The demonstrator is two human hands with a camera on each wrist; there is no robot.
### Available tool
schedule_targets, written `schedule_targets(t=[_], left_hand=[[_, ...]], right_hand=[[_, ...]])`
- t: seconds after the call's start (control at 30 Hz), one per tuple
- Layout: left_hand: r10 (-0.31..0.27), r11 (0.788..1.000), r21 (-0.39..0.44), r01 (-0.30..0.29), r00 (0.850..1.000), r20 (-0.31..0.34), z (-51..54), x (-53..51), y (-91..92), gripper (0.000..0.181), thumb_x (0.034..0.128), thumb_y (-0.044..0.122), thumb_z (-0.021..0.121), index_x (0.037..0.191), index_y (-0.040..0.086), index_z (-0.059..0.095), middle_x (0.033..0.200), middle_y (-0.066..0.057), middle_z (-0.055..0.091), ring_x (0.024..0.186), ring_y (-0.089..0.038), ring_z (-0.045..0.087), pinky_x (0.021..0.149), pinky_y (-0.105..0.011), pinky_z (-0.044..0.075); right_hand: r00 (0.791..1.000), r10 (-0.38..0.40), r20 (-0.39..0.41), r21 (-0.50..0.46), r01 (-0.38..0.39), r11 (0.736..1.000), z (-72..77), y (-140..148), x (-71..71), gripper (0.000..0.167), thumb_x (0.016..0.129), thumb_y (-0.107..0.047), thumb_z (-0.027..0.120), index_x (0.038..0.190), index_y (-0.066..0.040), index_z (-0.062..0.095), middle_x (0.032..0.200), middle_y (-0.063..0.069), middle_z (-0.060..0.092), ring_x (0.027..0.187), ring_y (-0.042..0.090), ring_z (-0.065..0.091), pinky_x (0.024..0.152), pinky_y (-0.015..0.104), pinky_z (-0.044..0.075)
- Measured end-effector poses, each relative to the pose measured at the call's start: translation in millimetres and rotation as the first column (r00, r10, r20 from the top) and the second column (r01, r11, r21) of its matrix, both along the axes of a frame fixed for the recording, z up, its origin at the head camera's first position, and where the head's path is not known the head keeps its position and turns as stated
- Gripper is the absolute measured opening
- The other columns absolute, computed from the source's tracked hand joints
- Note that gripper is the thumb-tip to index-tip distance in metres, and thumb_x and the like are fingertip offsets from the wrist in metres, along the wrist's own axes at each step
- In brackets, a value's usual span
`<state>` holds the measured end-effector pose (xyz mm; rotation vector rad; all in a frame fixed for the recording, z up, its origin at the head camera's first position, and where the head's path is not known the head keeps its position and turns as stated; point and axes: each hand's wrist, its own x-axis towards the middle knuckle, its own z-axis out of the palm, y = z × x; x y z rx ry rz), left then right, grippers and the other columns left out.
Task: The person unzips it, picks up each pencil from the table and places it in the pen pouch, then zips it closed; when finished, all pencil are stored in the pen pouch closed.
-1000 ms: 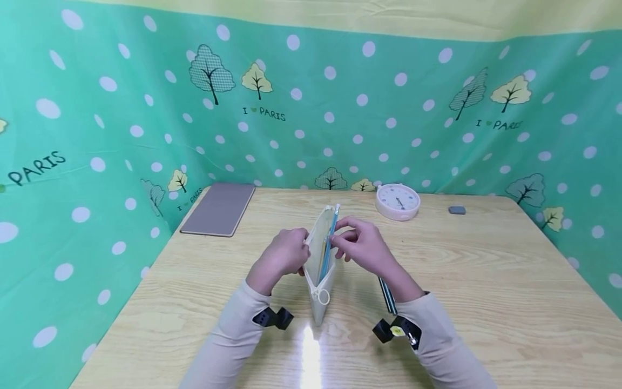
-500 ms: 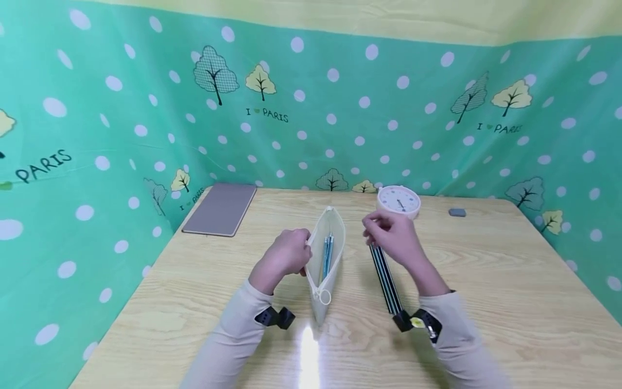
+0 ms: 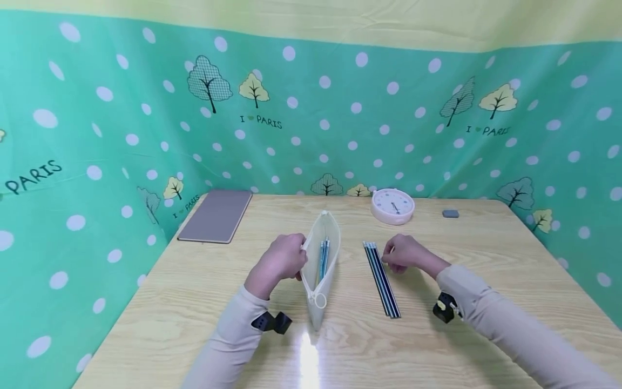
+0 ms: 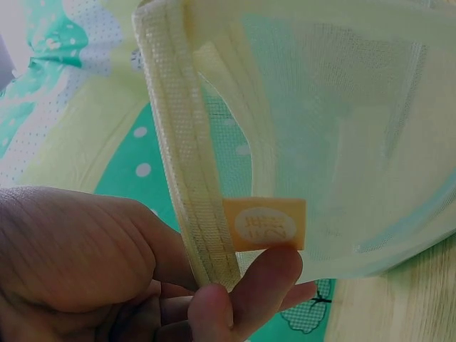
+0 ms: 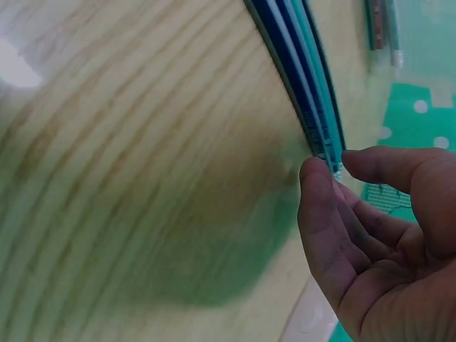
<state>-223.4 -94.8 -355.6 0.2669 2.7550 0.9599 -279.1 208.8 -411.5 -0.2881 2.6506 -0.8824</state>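
Observation:
A pale zippered pouch [image 3: 316,317] stands with its mouth spread, blue pencils [image 3: 324,259] inside. My left hand [image 3: 284,258] grips its left rim; in the left wrist view the fingers of that hand [image 4: 142,278] pinch the edge band [image 4: 189,142] beside an orange tag [image 4: 274,224]. Right of the pouch, several dark and blue striped pencils [image 3: 382,281] lie side by side on the table. My right hand [image 3: 407,253] is at their far ends; in the right wrist view, thumb and fingertips of this hand [image 5: 392,228] stand apart around the tips of the pencils [image 5: 303,78].
A grey notebook [image 3: 216,216] lies at the back left of the wooden table [image 3: 194,313]. At the back right are a round pink-rimmed clock [image 3: 393,206] and a small grey-blue eraser [image 3: 450,214]. A green dotted curtain [image 3: 355,124] hangs along the back and sides.
My right hand has left the pouch, letting go of a blue pencil inside, and moved right to the pencils on the table. The left hand keeps its grip on the rim.

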Motion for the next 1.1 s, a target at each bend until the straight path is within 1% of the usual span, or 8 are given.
schedule_targets(t=[0.27, 0.5, 0.6, 0.7, 0.77, 0.87, 0.97, 1.1], left_hand=[[-0.002, 1.000, 0.001, 0.002, 1.000, -0.013, 0.5, 0.6, 0.0, 0.021, 0.0989, -0.001, 0.052, 0.115, -0.005, 0.065, 0.082, -0.012, 0.071, 0.054, -0.016, 0.068, 0.048, -0.026, 0.053], [0.000, 1.000, -0.004, 0.000, 1.000, -0.019, 2.0, 1.8, -0.4, 0.022, 0.0989, -0.001, 0.052, 0.115, -0.005, 0.065, 0.082, -0.013, 0.071, 0.054, -0.017, 0.068, 0.048, -0.026, 0.052], [-0.002, 1.000, -0.008, 0.002, 1.000, -0.014, 2.0, 2.2, -0.1, 0.023, 0.0997, -0.001, 0.051, 0.117, -0.006, 0.065, 0.084, -0.013, 0.072, 0.054, -0.016, 0.068, 0.048, -0.025, 0.052], [-0.007, 1.000, -0.013, 0.006, 1.000, -0.013, 1.4, 2.1, 0.4, 0.023, 0.1001, 0.000, 0.051, 0.118, -0.006, 0.065, 0.086, -0.014, 0.072, 0.055, -0.016, 0.068, 0.048, -0.025, 0.052], [-0.005, 1.000, -0.016, 0.004, 1.000, -0.014, 1.6, 2.3, 0.5, 0.023, 0.1000, -0.001, 0.051, 0.118, -0.006, 0.065, 0.086, -0.014, 0.071, 0.055, -0.016, 0.068, 0.048, -0.025, 0.052], [0.002, 1.000, -0.019, -0.003, 1.000, -0.015, 2.4, 2.9, 0.4, 0.023, 0.0998, -0.001, 0.051, 0.117, -0.006, 0.065, 0.085, -0.013, 0.071, 0.055, -0.016, 0.068, 0.048, -0.025, 0.052], [0.003, 1.000, -0.012, -0.003, 1.000, -0.014, 2.8, 3.2, 0.3, 0.023, 0.0999, -0.001, 0.051, 0.117, -0.006, 0.065, 0.085, -0.013, 0.071, 0.055, -0.016, 0.068, 0.048, -0.025, 0.052], [-0.005, 1.000, -0.007, 0.005, 1.000, -0.020, 2.7, 3.2, 0.4, 0.022, 0.1002, -0.001, 0.051, 0.116, -0.006, 0.065, 0.085, -0.014, 0.071, 0.055, -0.016, 0.068, 0.049, -0.025, 0.053]], right_hand=[[0.997, -0.059, -0.043, 0.021, 0.060, 0.998, -15.0, -3.6, -6.5, 0.014, 0.089, -0.006, 0.066, 0.076, -0.001, 0.067, 0.061, 0.004, 0.065, 0.051, 0.011, 0.064, 0.051, 0.027, 0.058], [0.993, -0.097, -0.072, 0.078, 0.102, 0.992, -16.7, -9.8, -5.7, 0.015, 0.087, -0.008, 0.071, 0.073, -0.003, 0.068, 0.059, 0.005, 0.065, 0.049, 0.012, 0.063, 0.049, 0.025, 0.055], [0.990, -0.135, -0.029, 0.017, 0.135, 0.991, -12.3, -6.8, -3.7, 0.012, 0.088, -0.007, 0.068, 0.083, 0.003, 0.072, 0.063, 0.007, 0.067, 0.052, 0.013, 0.065, 0.053, 0.027, 0.058], [0.980, -0.195, 0.027, -0.137, 0.197, 0.971, 0.5, -2.4, -1.2, 0.023, 0.092, -0.006, 0.062, 0.103, 0.012, 0.069, 0.072, 0.009, 0.069, 0.060, 0.014, 0.066, 0.059, 0.030, 0.061], [0.972, -0.229, 0.045, -0.275, 0.233, 0.933, 14.6, -1.1, 0.3, 0.031, 0.095, -0.007, 0.059, 0.115, 0.017, 0.063, 0.078, 0.010, 0.069, 0.065, 0.013, 0.066, 0.062, 0.031, 0.062], [0.963, -0.264, 0.049, -0.475, 0.255, 0.842, 39.3, -5.4, 5.6, 0.037, 0.100, -0.007, 0.056, 0.125, 0.020, 0.053, 0.085, 0.007, 0.068, 0.070, 0.010, 0.067, 0.067, 0.028, 0.063], [0.955, -0.297, 0.020, -0.634, 0.242, 0.734, 60.9, -13.3, 16.5, 0.035, 0.103, -0.008, 0.053, 0.125, 0.019, 0.050, 0.086, 0.003, 0.066, 0.071, 0.007, 0.068, 0.069, 0.024, 0.062], [0.938, -0.346, -0.015, -0.791, 0.200, 0.578, 78.3, -27.9, 32.2, 0.020, 0.104, -0.007, 0.052, 0.112, 0.010, 0.056, 0.087, 0.001, 0.066, 0.071, 0.008, 0.069, 0.070, 0.022, 0.061]])
